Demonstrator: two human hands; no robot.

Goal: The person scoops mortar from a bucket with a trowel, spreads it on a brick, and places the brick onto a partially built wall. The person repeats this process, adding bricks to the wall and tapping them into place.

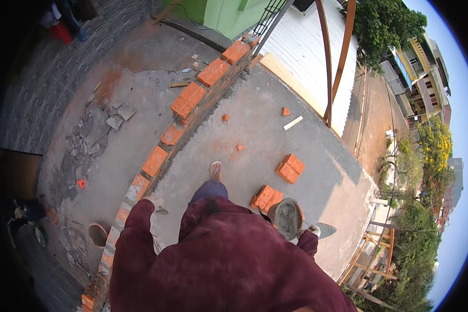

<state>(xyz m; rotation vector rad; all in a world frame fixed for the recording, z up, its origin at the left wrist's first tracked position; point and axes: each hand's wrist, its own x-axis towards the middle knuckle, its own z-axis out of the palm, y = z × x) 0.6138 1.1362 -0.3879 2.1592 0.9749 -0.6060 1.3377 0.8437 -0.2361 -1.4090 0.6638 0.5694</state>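
My right hand, in a pale glove, is closed around the handle of a trowel. Its pointed grey blade sticks out to the right. Just left of that hand is a bucket of wet grey mortar. My left hand, also pale-gloved, is beside the low brick wall; its fingers are too small to make out. Loose orange bricks sit spaced along the wall's top. A taut string seems to run along them.
Two small stacks of bricks, the nearer stack and the farther stack, stand on the concrete floor by the bucket. Brick bits and a pale stick lie ahead. Left of the wall are broken tiles and another bucket. The floor's edge drops away at right.
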